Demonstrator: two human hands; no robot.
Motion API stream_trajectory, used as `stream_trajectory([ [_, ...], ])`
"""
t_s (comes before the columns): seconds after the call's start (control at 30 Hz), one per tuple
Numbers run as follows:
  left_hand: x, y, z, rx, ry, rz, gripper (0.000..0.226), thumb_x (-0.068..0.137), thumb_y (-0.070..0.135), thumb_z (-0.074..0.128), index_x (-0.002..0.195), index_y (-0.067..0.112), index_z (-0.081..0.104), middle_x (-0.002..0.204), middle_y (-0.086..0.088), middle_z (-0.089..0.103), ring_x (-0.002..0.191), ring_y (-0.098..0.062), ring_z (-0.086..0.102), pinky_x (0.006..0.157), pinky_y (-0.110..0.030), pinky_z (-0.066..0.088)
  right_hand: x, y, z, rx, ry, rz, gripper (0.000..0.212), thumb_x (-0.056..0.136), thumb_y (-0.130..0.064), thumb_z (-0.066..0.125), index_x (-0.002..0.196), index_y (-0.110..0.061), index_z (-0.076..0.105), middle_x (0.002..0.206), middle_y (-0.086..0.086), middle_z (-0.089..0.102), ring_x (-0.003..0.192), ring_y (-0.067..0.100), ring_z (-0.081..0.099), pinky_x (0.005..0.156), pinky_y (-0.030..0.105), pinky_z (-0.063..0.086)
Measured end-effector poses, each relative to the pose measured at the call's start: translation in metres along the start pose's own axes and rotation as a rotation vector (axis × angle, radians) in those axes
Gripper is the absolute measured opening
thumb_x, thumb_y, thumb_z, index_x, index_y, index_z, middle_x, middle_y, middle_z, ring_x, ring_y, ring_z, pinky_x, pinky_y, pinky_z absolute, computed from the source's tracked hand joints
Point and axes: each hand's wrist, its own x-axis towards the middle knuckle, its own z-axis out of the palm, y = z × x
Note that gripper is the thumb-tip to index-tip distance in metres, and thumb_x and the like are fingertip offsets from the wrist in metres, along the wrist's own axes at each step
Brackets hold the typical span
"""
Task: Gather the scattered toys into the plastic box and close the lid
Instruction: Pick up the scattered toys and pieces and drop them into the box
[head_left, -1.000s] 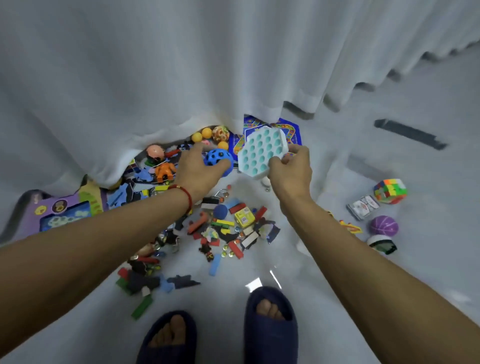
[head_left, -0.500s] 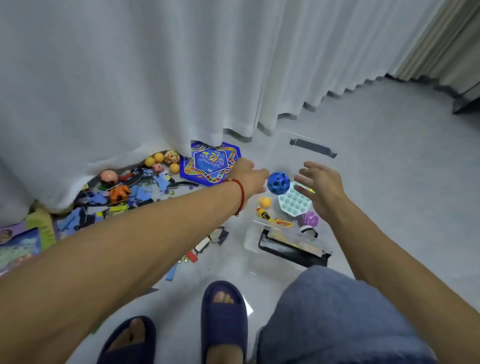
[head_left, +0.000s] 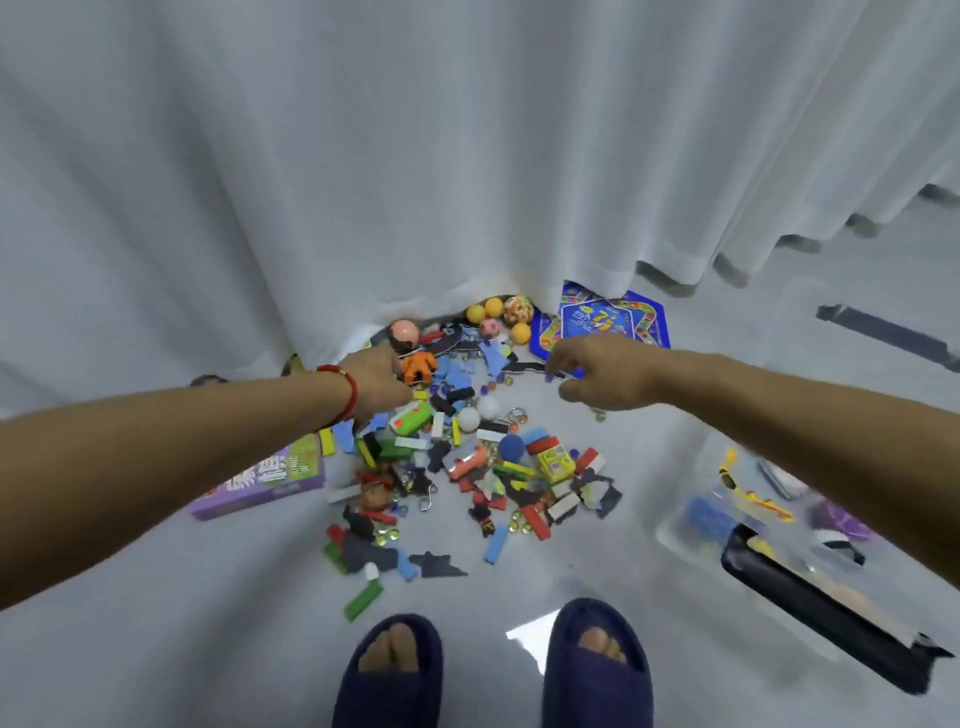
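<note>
Scattered toys (head_left: 467, 467) lie in a pile on the pale floor in front of a white curtain: blocks, puzzle pieces, marbles, several small balls (head_left: 493, 310). My left hand (head_left: 382, 379), a red band at its wrist, reaches into the pile's far left edge, fingers right beside an orange figure (head_left: 420, 366); no grip shows. My right hand (head_left: 602, 371) hovers over the pile's far right side with loosely curled fingers and nothing in it, just in front of a blue game board (head_left: 608, 322). The clear plastic box (head_left: 691, 525) stands at the lower right with several toys inside.
A purple carton (head_left: 265, 478) lies left of the pile, partly under my left forearm. A green block (head_left: 363, 600) lies nearest my two slippered feet (head_left: 493, 670). A black latch (head_left: 810, 608) runs along the box's near side. A dark strip (head_left: 883, 338) lies on the floor at far right.
A second ago my hands held a blue ball and a teal pop toy. They let them go over the box, and both hands have swung back left over the pile, empty.
</note>
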Motion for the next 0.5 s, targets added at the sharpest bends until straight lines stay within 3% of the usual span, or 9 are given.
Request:
stream_trajectory([
  [0.13,0.045,-0.046,0.004,0.035,0.077,-0.022,0.045,0.087,0.022,0.060,0.130,0.016,0.048,0.105,-0.009,0.061,0.084,-0.026,0.058,0.065,-0.032,0.045,0.074,-0.008,0.013,-0.182,-0.062,-0.054,0.041,0.100,-0.028,0.051,0.139,-0.014,0.049,0.138,0.009,0.053,0.121,0.027,0.053,0.090,0.031,0.042],
  [0.27,0.103,-0.055,0.020,0.013,0.136,0.046,0.051,0.084,0.024,0.064,0.133,0.016,0.050,0.124,-0.015,0.060,0.101,-0.032,0.058,0.079,-0.036,0.050,0.155,0.012,0.039,-0.214,-0.024,-0.001,0.047,0.098,-0.028,0.054,0.141,-0.012,0.043,0.140,0.015,0.050,0.124,0.032,0.050,0.092,0.035,0.043],
  [0.37,0.152,-0.049,0.036,0.013,0.193,0.099,0.051,0.082,0.020,0.066,0.132,0.014,0.053,0.122,-0.018,0.057,0.107,-0.036,0.055,0.081,-0.034,0.046,0.205,0.039,0.060,-0.227,-0.011,0.056,0.050,0.095,-0.031,0.058,0.138,-0.010,0.044,0.137,0.017,0.048,0.120,0.033,0.053,0.090,0.037,0.046],
  [0.5,0.211,-0.045,0.050,0.036,0.248,0.150,0.059,0.078,0.014,0.064,0.135,0.019,0.050,0.139,-0.018,0.043,0.121,-0.039,0.046,0.098,-0.042,0.046,0.265,0.069,0.060,-0.116,0.149,0.112,0.057,0.092,-0.024,0.058,0.143,-0.009,0.039,0.142,0.020,0.044,0.126,0.041,0.047,0.098,0.044,0.044],
])
